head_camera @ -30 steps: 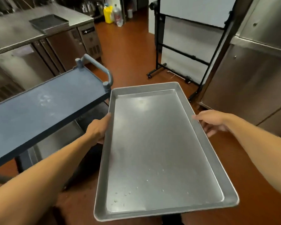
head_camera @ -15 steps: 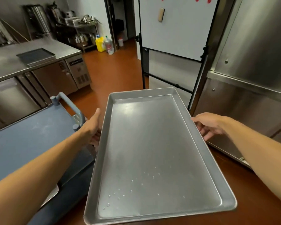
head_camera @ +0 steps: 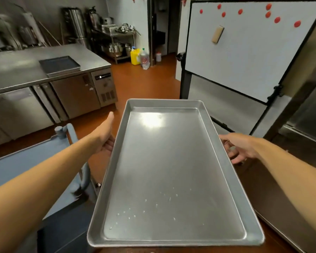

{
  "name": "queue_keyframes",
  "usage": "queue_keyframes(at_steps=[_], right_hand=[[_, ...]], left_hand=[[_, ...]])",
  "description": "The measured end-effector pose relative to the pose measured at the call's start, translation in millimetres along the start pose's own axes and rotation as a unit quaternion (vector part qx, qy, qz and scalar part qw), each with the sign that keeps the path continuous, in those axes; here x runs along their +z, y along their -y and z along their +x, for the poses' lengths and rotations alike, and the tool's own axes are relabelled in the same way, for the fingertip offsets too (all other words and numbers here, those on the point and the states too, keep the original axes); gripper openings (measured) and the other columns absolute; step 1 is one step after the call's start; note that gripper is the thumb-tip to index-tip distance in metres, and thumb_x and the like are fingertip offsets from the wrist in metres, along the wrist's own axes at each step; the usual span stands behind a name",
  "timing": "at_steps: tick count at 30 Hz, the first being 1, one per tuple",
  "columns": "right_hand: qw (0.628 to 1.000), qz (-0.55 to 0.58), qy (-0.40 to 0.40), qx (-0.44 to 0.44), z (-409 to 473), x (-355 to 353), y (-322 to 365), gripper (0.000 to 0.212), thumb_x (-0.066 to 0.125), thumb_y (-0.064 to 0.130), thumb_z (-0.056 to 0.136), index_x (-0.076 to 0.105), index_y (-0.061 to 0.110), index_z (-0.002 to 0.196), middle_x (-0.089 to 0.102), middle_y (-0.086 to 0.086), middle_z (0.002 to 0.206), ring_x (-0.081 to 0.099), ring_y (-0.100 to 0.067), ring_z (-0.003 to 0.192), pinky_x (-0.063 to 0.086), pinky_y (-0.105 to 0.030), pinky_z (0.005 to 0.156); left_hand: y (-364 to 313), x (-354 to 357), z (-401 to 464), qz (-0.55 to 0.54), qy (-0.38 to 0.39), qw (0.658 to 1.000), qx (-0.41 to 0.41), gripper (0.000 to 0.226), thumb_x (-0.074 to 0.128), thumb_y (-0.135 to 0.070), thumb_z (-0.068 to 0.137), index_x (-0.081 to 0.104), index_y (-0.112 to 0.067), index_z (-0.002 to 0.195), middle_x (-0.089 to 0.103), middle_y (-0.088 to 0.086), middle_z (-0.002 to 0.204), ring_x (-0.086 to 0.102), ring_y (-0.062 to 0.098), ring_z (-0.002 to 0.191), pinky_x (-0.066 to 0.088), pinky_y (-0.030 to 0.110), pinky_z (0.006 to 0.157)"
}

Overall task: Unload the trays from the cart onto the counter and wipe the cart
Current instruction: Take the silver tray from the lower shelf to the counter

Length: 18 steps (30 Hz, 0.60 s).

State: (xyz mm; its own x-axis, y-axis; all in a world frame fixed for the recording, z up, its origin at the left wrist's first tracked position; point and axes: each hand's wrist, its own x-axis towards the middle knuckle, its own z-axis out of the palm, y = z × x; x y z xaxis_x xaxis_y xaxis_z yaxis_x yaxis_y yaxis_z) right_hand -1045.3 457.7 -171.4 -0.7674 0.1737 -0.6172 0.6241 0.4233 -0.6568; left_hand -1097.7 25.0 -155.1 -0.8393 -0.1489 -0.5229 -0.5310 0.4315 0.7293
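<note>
Filling the centre of the frame, a large rectangular aluminium sheet tray (head_camera: 173, 172) is carried level above the orange-brown kitchen floor (head_camera: 144, 83), its long axis running from 6 o'clock toward 12 o'clock. Beads of water sit on its near end. At 10 o'clock stands a long stainless-steel counter (head_camera: 22, 70) with cabinet doors beneath, and on its top lies a second, darker rectangular tray (head_camera: 59, 65), well apart from the carried one. At 2 o'clock a white magnetic board in a black frame (head_camera: 244, 52) carries red round magnets and a tan eraser. At 8 o'clock is the blue-grey plastic cart (head_camera: 26, 161), its top shelf bare and its handle post just beside the person's left forearm. The left hand (head_camera: 106, 136) grips the tray's left long edge, thumb raised along the rim, fingers tucked underneath. The right hand (head_camera: 239, 147) clasps the right long edge, fingers curled below the rim. A yellow jug (head_camera: 135, 56) and a clear bottle (head_camera: 144, 59) stand on the floor at 12 o'clock.
</note>
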Motion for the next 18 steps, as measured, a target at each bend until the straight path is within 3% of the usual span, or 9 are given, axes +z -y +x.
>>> queue_keyframes(at_steps=[4,7,10,12,14,18], right_hand=[[1.000,-0.015,0.009,-0.004,81.1,-13.6,82.9,0.034,0.054,0.044,0.104,0.065,0.011,0.107,0.063,-0.006,0.075,0.069,-0.023,0.059,0.063,-0.047,0.076],[0.999,-0.017,0.026,-0.014,141.3,-20.6,140.7,0.032,0.054,0.043,0.104,0.064,0.013,0.103,0.066,-0.003,0.068,0.068,-0.020,0.055,0.061,-0.042,0.075],[0.998,-0.020,0.051,-0.021,206.8,-25.3,200.2,0.032,0.056,0.044,0.102,0.065,0.012,0.102,0.067,-0.004,0.069,0.068,-0.019,0.053,0.061,-0.041,0.072],[0.997,-0.034,0.069,-0.029,253.3,-26.1,237.0,0.034,0.060,0.043,0.100,0.067,0.010,0.107,0.069,-0.008,0.079,0.071,-0.024,0.065,0.062,-0.042,0.071],[0.994,-0.054,0.081,-0.042,305.0,-25.5,278.1,0.033,0.061,0.038,0.100,0.065,0.008,0.110,0.065,-0.012,0.089,0.071,-0.029,0.074,0.063,-0.044,0.073],[0.984,-0.119,0.115,-0.072,400.9,-18.8,382.1,0.027,0.062,0.025,0.098,0.066,0.003,0.114,0.068,-0.013,0.090,0.073,-0.028,0.069,0.063,-0.043,0.065]], left_hand=[[-56.6,-29.5,73.9,-0.017,0.002,1.000,-0.023,0.124,0.007,-0.096,0.079,0.071,0.008,0.102,0.073,0.021,0.082,0.069,0.030,0.069,0.059,0.035,0.063],[-94.6,-51.3,128.8,-0.018,-0.020,0.999,-0.031,0.120,0.012,-0.094,0.083,0.071,0.009,0.097,0.072,0.021,0.078,0.069,0.030,0.065,0.058,0.035,0.061],[-127.2,-70.8,190.8,-0.017,-0.020,0.998,-0.051,0.099,0.027,-0.086,0.091,0.067,0.005,0.081,0.060,0.015,0.063,0.057,0.026,0.051,0.054,0.029,0.049],[-143.6,-81.2,231.6,-0.025,-0.019,0.997,-0.068,0.080,0.041,-0.077,0.093,0.062,-0.003,0.070,0.049,0.011,0.060,0.046,0.023,0.049,0.048,0.024,0.049],[-158.4,-92.0,278.4,-0.043,-0.033,0.996,-0.077,0.066,0.051,-0.066,0.095,0.060,-0.006,0.069,0.043,0.008,0.058,0.040,0.020,0.048,0.043,0.024,0.050],[-182.5,-121.3,355.4,-0.105,-0.078,0.985,-0.109,0.046,0.055,-0.045,0.100,0.053,-0.010,0.069,0.033,0.004,0.056,0.029,0.015,0.042,0.033,0.018,0.046]])
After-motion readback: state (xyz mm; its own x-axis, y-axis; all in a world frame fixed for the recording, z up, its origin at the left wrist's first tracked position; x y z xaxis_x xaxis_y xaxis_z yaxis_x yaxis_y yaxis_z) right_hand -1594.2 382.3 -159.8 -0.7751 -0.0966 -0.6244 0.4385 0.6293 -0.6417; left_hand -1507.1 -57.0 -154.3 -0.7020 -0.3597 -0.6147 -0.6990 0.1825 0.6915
